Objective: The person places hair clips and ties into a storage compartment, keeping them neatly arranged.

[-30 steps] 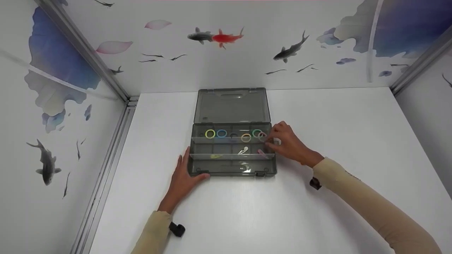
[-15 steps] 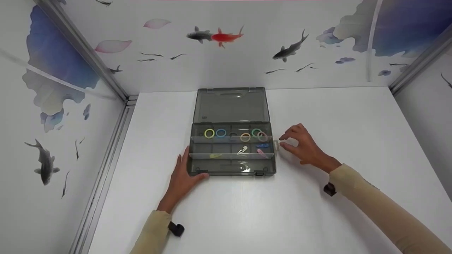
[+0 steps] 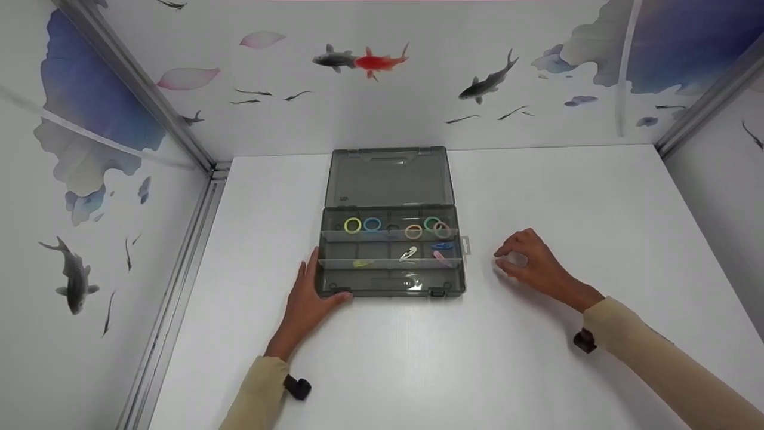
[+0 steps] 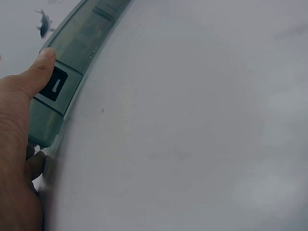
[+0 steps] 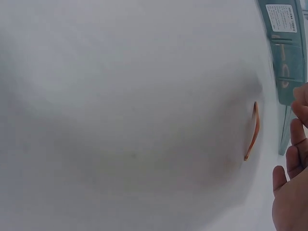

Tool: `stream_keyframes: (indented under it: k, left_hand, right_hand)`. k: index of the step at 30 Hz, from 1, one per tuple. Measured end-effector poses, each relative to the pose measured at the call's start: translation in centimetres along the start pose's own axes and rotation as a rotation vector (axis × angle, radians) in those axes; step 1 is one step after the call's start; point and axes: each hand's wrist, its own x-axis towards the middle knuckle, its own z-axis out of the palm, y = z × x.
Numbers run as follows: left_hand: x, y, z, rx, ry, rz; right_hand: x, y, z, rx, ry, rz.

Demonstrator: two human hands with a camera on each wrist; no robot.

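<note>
An open grey see-through storage box lies on the table, its lid folded back. My left hand grips its front left corner, thumb on the front wall in the left wrist view. Hair ties, among them a yellow one, fill part of the back row. In the middle row lie a pale snap hair clip, a blue clip, a pink clip and a yellow clip. My right hand, fingers loosely bent with nothing seen between them, hovers right of the box. A thin orange-brown strip shows near it.
A hanging tab juts from the box's right side. The box stands near the back wall, which has painted fish. White table surface stretches in front of the box. A metal rail runs along the left.
My right hand has moved from the box's right end outward to the right and toward me. The blue clip, hidden a second ago, now shows. My left hand stays put.
</note>
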Motion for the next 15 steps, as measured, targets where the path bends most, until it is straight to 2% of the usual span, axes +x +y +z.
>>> stream_keyframes:
  k: [4, 7, 11, 15]
  left_hand:
    - [0.1, 0.0, 0.0, 0.02, 0.005, 0.011]
    - [0.1, -0.1, 0.1, 0.025, 0.004, 0.018]
    - [0.1, -0.1, 0.1, 0.025, 0.001, 0.023]
    - [0.0, -0.1, 0.0, 0.025, -0.003, 0.018]
  right_hand:
    - [-1.2, 0.4, -0.1, -0.042, -0.008, -0.008]
    - [-2.0, 0.8, -0.4, -0.03, -0.017, 0.004]
    - [-2.8, 1.2, -1.1, -0.017, -0.032, 0.03]
    - [-3.2, 1.7, -1.7, -0.054, -0.064, 0.063]
